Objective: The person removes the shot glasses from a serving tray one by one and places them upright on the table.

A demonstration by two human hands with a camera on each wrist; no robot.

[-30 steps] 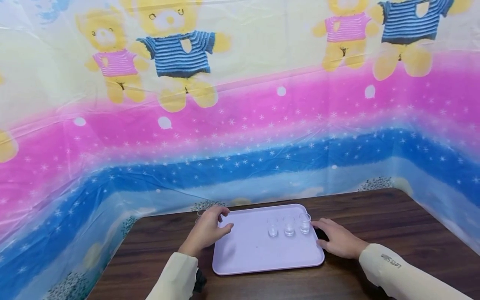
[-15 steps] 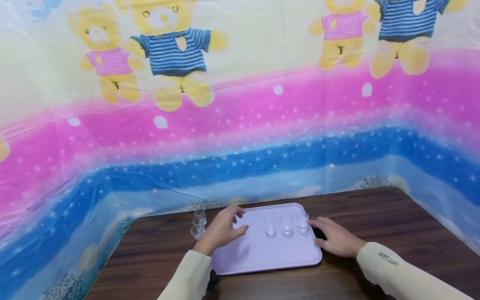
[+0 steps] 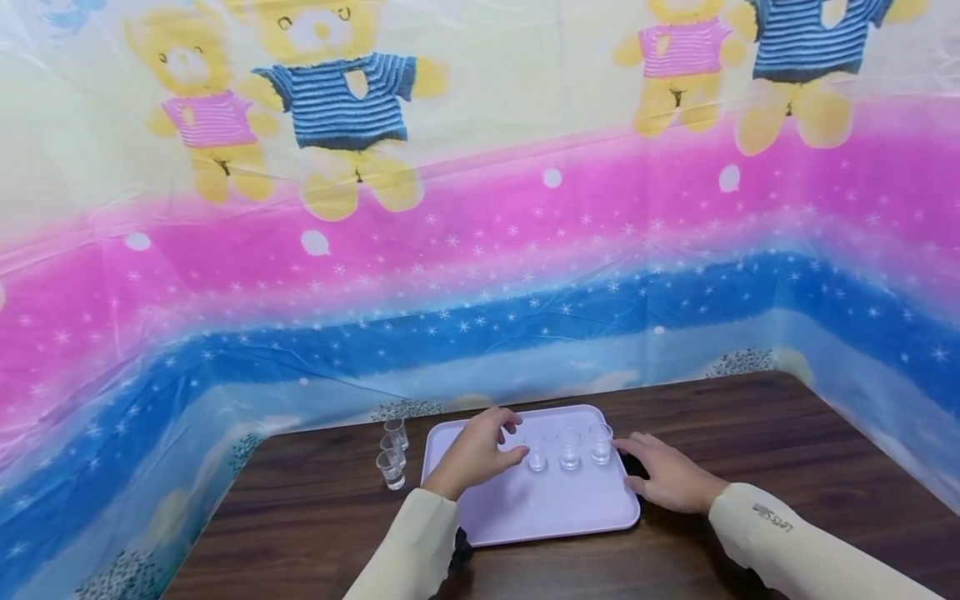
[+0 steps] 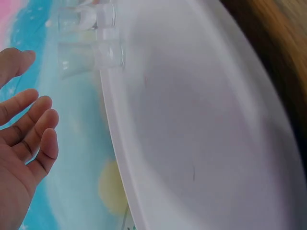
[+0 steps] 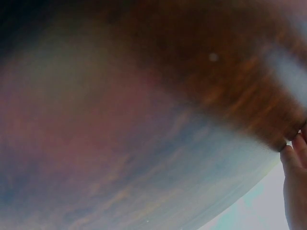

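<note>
Over the pale lilac tray (image 3: 540, 510), my left hand (image 3: 478, 454) hovers with fingers spread and loosely bent, holding nothing. Three small clear glasses stand upright in a row on the tray's right half: a left one (image 3: 537, 461) closest to that hand, a middle one (image 3: 569, 457) and a right one (image 3: 601, 452). Clear liquid seems to lie in their bottoms. In the left wrist view, a gap separates the hand (image 4: 24, 139) from the nearest glass (image 4: 91, 56). My right hand (image 3: 672, 477) rests at the tray's right edge, fingertips beside the right glass; exact contact is unclear.
Left of the tray, three more clear glasses (image 3: 392, 475) stand in a line on the dark wooden table (image 3: 300, 508). A patterned cloth (image 3: 480, 358) with bears hangs behind the table's back edge. The right wrist view is mostly blurred.
My left hand has moved right, from the tray's left edge to near the left glass on the tray, uncovering the glasses on the table. My right hand has stayed at the tray's edge.
</note>
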